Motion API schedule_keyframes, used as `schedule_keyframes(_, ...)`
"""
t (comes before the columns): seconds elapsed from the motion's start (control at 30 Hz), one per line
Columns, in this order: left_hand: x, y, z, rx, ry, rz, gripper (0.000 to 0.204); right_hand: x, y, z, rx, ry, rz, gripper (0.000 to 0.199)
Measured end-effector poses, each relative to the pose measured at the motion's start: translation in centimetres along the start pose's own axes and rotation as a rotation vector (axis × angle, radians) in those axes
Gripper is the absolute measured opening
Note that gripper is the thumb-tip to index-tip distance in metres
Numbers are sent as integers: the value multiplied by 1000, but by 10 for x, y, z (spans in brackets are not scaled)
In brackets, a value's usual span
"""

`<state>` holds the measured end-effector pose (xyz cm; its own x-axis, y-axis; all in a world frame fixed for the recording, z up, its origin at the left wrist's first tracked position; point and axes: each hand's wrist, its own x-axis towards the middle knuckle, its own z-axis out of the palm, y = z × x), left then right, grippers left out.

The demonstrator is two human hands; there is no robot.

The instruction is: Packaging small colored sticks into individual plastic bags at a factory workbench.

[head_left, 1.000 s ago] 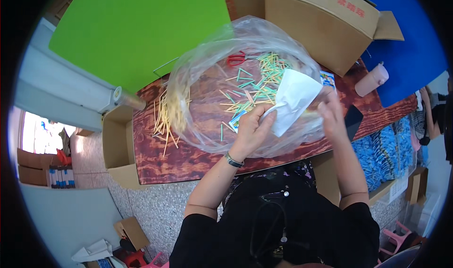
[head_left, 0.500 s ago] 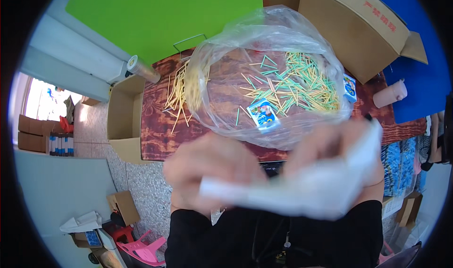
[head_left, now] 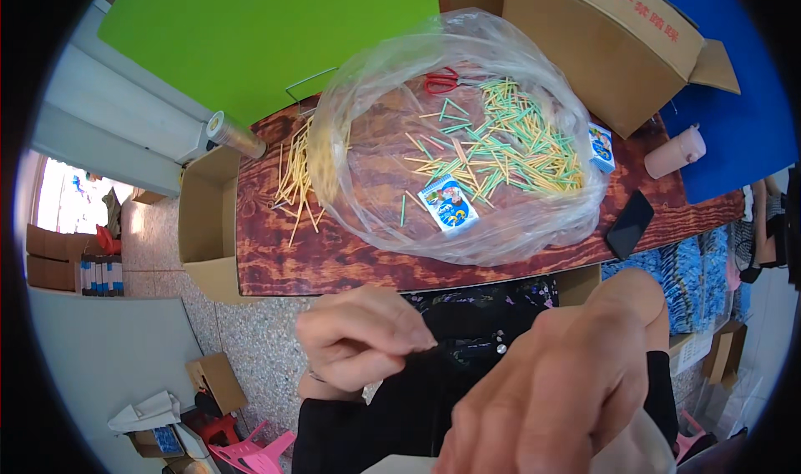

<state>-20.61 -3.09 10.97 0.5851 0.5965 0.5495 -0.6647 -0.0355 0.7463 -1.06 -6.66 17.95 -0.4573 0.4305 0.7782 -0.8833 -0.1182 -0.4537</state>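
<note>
My left hand [head_left: 359, 336] is curled in a pinch over my lap, just short of the table edge. Whether something thin sits between its fingertips I cannot make out. Closer to me and lower, my right hand [head_left: 559, 390] is closed on a thin white sheet [head_left: 647, 445], mostly hidden under the hand. Beyond both hands a clear plastic bag [head_left: 375, 228] lies spread open on the table. Many short green and yellow sticks [head_left: 534, 153] are heaped in it, beside a small blue-and-white box [head_left: 449, 204] and red-handled scissors [head_left: 442, 80].
Longer pale yellow sticks [head_left: 292, 186] lie left of the bag on the red-brown table [head_left: 259, 261]. To the right are a second small box [head_left: 601, 147], a black phone [head_left: 630, 224] and a pink bottle [head_left: 676, 152]. Cardboard boxes stand at left [head_left: 209, 211] and back right [head_left: 592, 48].
The white sheet, stretched between both hands before, is now with my right hand, which has come down toward me. My left hand has separated from it. The phone and scissors now show.
</note>
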Motion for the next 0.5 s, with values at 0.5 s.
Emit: schedule_keyframes(0.5,-21,-9,-12,159,137,-182,10,-1,15,-7,-25,-123,45,33)
